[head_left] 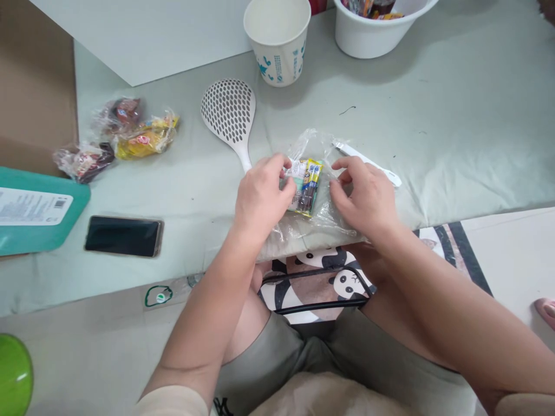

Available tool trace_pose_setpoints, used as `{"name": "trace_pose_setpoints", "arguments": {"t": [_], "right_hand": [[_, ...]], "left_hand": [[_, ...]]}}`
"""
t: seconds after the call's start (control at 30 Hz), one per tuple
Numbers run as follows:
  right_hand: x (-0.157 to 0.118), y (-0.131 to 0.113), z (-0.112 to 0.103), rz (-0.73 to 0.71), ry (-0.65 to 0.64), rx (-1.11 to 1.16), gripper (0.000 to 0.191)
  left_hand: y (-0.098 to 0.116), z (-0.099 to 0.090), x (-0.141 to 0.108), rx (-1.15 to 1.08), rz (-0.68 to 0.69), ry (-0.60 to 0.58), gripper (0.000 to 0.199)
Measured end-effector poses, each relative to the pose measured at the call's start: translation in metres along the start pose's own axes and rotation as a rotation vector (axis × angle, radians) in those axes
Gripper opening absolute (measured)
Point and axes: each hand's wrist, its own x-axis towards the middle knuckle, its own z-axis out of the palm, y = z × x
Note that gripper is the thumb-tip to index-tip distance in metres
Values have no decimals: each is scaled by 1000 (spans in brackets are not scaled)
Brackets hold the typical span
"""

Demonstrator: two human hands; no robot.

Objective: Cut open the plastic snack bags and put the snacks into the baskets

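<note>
A clear plastic bag is spread near the table's front edge. On it lies a small snack packet in yellow, blue and white wrapping; whether it is inside the film I cannot tell. My left hand is at the packet's left edge, fingers bent, with thumb and forefinger apart. At the bag's right side is my right hand, its fingers curled but thumb and forefinger parted. Just behind it rests a white-handled utility knife, partly covered by the hand. A grey slotted skimmer has its handle running under my left hand.
A paper cup and a white tub of wrapped items stand at the back. Several wrapped snacks lie left, above a phone and a teal package. A white panel stands behind.
</note>
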Motion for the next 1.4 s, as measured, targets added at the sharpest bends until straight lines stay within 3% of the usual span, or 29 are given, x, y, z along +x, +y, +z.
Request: {"name": "trace_pose_setpoints", "arguments": {"t": [0.27, 0.43, 0.53, 0.67, 0.77, 0.87, 0.93, 1.13, 1.3, 1.4], "right_hand": [[2, 8, -6, 53, 60, -14, 24], [2, 11, -9, 70, 71, -31, 28], [1, 11, -9, 60, 63, -52, 32], [0, 10, -7, -7, 83, -84, 37], [0, 7, -4, -72, 60, -76, 41], [0, 5, 0, -108, 9, -69, 50], [0, 5, 1, -116, -18, -71, 51], [2, 6, -3, -39, -42, -174, 48], [3, 13, -5, 4, -11, -207, 43], [2, 15, -5, 19, 26, -201, 43]], "left_hand": [[-22, -17, 9, -137, -107, 98, 16], [-41, -24, 11, -54, -204, 75, 14], [-40, -28, 11, 4, -248, 73, 16], [-27, -32, 9, -20, -14, 88, 14], [-17, -28, 7, 0, 175, -25, 16], [-15, -21, 9, 25, 253, -143, 27], [-15, -17, 11, 16, 257, -162, 35], [-25, -17, 15, -122, 187, -8, 41], [-63, -4, 21, -149, 76, 177, 39], [-80, 2, 25, -152, 85, 256, 39]]}}
